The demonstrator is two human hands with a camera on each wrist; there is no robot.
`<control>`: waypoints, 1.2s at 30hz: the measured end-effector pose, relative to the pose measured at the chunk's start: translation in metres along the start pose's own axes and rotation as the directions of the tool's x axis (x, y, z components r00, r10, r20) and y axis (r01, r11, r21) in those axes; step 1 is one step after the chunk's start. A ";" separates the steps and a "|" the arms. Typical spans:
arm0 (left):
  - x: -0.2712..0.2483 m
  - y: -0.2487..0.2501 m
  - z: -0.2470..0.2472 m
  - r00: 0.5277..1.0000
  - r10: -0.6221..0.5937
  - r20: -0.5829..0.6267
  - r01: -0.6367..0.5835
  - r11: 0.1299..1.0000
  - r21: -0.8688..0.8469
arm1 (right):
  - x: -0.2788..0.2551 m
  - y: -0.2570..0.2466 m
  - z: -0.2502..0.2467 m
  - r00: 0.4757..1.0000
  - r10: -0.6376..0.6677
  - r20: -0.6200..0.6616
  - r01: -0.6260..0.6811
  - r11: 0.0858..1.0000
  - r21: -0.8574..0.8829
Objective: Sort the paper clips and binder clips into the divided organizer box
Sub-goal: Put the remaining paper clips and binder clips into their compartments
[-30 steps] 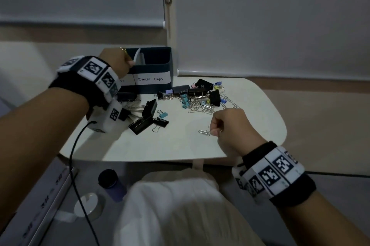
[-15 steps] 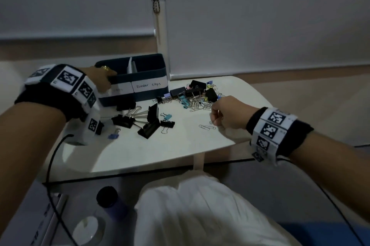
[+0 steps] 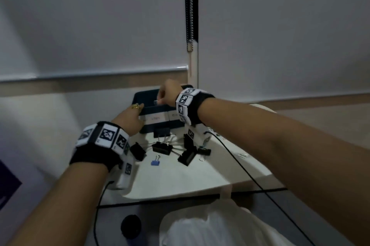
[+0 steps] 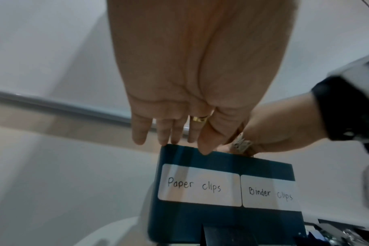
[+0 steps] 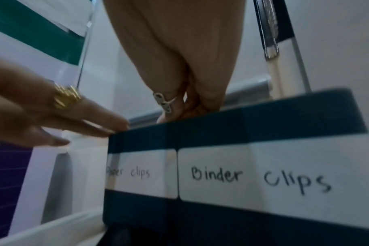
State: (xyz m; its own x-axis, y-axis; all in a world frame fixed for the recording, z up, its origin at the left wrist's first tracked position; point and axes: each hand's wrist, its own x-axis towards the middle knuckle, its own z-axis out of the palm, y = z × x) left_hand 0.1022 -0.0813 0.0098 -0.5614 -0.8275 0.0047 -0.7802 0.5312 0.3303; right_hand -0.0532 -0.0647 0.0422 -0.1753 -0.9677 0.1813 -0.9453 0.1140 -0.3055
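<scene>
The dark blue divided organizer box (image 3: 160,128) stands at the table's far edge, labelled "Paper clips" (image 4: 194,184) on the left and "Binder clips" (image 5: 259,178) on the right. My left hand (image 3: 138,108) rests with straight fingers (image 4: 164,133) on the box's left front rim. My right hand (image 3: 161,100) hovers over the paper-clip side with fingertips (image 5: 187,108) pinched together just inside the rim; only a small silvery glint shows there. Black binder clips (image 3: 162,148) and a small blue one (image 3: 155,162) lie in front of the box. A loose paper clip (image 3: 242,154) lies under my right forearm.
A black cable (image 3: 238,163) runs from my right wrist across the white table (image 3: 180,181) and over its near edge. A dark round container (image 3: 131,225) stands on the floor below. The wall and a blind chain (image 3: 190,15) rise right behind the box.
My right hand has left the clip pile on the table and moved up and left over the box, fingers still pinched. The left hand stays at the box's left rim.
</scene>
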 end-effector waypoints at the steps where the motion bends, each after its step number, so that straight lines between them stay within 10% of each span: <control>1: -0.006 0.000 0.000 0.999 0.014 -0.044 -0.015 1.000 -0.022 | 0.004 0.000 0.004 1.000 -0.010 0.023 0.010 1.000 -0.007; 10: -0.099 0.056 0.046 0.807 0.229 -0.545 -0.376 0.910 -0.174 | -0.089 0.052 -0.038 0.991 -0.107 -0.083 0.104 0.994 -0.037; 16: -0.092 0.139 0.136 0.897 0.403 -0.183 -0.441 0.854 -0.278 | -0.211 0.148 -0.023 0.983 0.182 -0.011 -0.182 0.982 -0.056; 21: -0.071 0.187 0.160 0.886 0.456 -0.081 -0.455 0.890 0.034 | -0.244 0.175 -0.002 0.960 0.280 -0.001 -0.280 0.959 0.039; 29: -0.065 0.195 0.137 0.976 0.202 -0.077 -0.214 0.954 -0.209 | -0.233 0.174 0.007 0.971 0.233 -0.060 -0.215 0.951 0.222; 36: -0.068 0.198 0.135 0.989 0.138 -0.054 -0.141 0.988 -0.064 | -0.210 0.166 0.005 0.976 0.217 0.015 -0.218 0.973 0.074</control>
State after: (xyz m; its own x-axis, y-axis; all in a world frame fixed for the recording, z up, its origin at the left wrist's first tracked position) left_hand -0.0511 0.1049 -0.0524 -0.6482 -0.7547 0.1009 -0.6736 0.6302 0.3862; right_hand -0.1718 0.1562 -0.0513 -0.3722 -0.9231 0.0968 -0.8614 0.3048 -0.4062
